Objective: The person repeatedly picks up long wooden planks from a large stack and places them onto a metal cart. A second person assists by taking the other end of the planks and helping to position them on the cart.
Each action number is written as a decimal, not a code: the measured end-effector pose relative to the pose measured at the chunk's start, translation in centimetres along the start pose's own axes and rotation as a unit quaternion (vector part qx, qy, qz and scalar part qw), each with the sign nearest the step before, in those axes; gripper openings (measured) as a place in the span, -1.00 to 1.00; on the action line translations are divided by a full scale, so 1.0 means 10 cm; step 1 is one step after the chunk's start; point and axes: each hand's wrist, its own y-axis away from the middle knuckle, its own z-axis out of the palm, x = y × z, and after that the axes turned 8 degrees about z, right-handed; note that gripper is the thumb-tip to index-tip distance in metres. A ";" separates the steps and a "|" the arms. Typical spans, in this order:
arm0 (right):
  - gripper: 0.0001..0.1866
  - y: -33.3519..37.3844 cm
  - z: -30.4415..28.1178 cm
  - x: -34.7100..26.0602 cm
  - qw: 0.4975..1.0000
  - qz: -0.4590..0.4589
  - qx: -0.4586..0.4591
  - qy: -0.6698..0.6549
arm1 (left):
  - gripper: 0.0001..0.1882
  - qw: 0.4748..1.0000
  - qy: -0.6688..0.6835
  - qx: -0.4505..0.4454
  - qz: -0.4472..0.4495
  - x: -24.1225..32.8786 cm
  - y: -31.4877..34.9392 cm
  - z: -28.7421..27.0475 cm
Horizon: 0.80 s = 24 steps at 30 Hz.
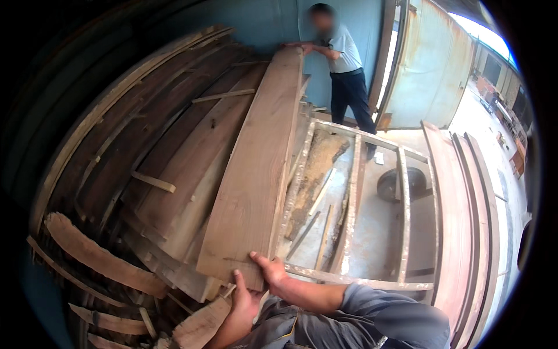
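Note:
A long, wide brown wooden plank point(258, 157) stretches away from me, over the right side of a stack of boards. My left hand point(244, 302) grips its near end, thumb on top and fingers mostly hidden beneath. Close by, my right hand point(271, 273) holds the right edge near the corner, its thumb lying on the upper face. At the far end stands another person point(343, 64), whose hands point(302, 46) rest on the plank there.
Stacked boards point(186, 174) with thin spacer sticks point(154, 181) fill the left. To the right lies a worn metal frame point(351, 200), with a tyre-like dark round object point(401, 185) within its outline. Several long planks point(459, 221) stand beyond it. A rusty door point(430, 70) is behind.

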 end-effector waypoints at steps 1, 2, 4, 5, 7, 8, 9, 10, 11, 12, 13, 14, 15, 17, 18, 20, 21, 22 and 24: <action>-0.11 -0.01 -0.28 -0.03 1.000 -0.007 0.011 0.008 | -0.14 0.999 0.022 -0.034 0.010 -0.21 0.04 0.11; -0.13 -0.06 -0.53 0.06 0.999 -0.031 0.008 0.000 | -0.14 0.999 0.024 -0.048 -0.007 -0.43 0.08 0.19; -0.15 0.20 -0.84 -0.11 0.998 -0.052 0.037 0.019 | -0.12 0.998 0.035 -0.051 -0.033 -0.78 0.22 0.37; -0.16 0.33 -0.96 -0.23 0.997 -0.060 0.050 0.028 | -0.02 0.996 0.032 -0.078 -0.038 -0.91 0.24 0.44; -0.09 0.44 -1.30 -0.39 0.997 -0.050 0.054 0.019 | 0.09 0.985 0.047 -0.138 -0.089 -1.14 0.24 0.49; -0.07 0.42 -1.46 -0.42 0.996 -0.049 0.071 0.034 | 0.21 0.982 0.057 -0.158 -0.090 -1.22 0.31 0.49; -0.05 0.41 -1.65 -0.44 0.993 -0.050 0.093 0.044 | 0.24 0.977 0.112 -0.145 -0.108 -1.34 0.27 0.32; -0.02 0.39 -1.80 -0.47 0.992 -0.055 0.102 0.056 | 0.27 0.970 0.165 -0.129 -0.125 -1.43 0.17 -0.02; -0.02 0.43 -1.86 -0.52 0.992 -0.053 0.099 0.065 | 0.30 0.960 0.217 -0.116 -0.137 -1.41 0.01 -0.33; -0.02 0.50 -1.89 -0.59 0.991 -0.053 0.101 0.071 | 0.36 0.965 0.228 -0.095 -0.088 -1.29 -0.16 -0.60; -0.02 0.55 -1.93 -0.61 0.990 -0.049 0.106 0.079 | 0.38 0.975 0.193 -0.084 -0.067 -1.14 -0.32 -0.76; -0.02 0.51 -2.01 -0.60 0.992 -0.051 0.091 0.077 | 0.40 0.984 0.157 -0.073 -0.050 -0.99 -0.49 -0.91; -0.02 0.52 -2.02 -0.62 0.991 -0.050 0.098 0.082 | 0.38 0.993 0.073 -0.077 -0.052 -0.77 -0.70 -0.91; -0.01 0.50 -1.94 -0.59 0.990 -0.046 0.101 0.088 | 0.34 0.987 -0.034 -0.133 -0.085 -0.50 -1.00 -0.78; -0.01 0.44 -1.93 -0.53 0.990 -0.043 0.103 0.089 | 0.31 0.973 -0.052 -0.192 -0.120 -0.49 -1.15 -0.63; -0.01 0.25 -1.98 -0.38 0.990 -0.041 0.107 0.087 | 0.16 0.946 -0.090 -0.257 -0.177 -0.39 -1.22 -0.24; -0.01 0.18 -1.97 -0.31 0.989 -0.044 0.113 0.088 | 0.15 0.952 -0.085 -0.243 -0.163 -0.33 -1.18 -0.13; -0.01 0.10 -1.91 -0.21 0.988 -0.043 0.118 0.087 | 0.13 0.959 -0.082 -0.228 -0.151 -0.27 -1.14 -0.08; -0.01 0.03 -1.76 -0.09 0.985 -0.025 0.137 0.099 | 0.09 0.965 -0.084 -0.207 -0.141 -0.20 -1.20 -0.21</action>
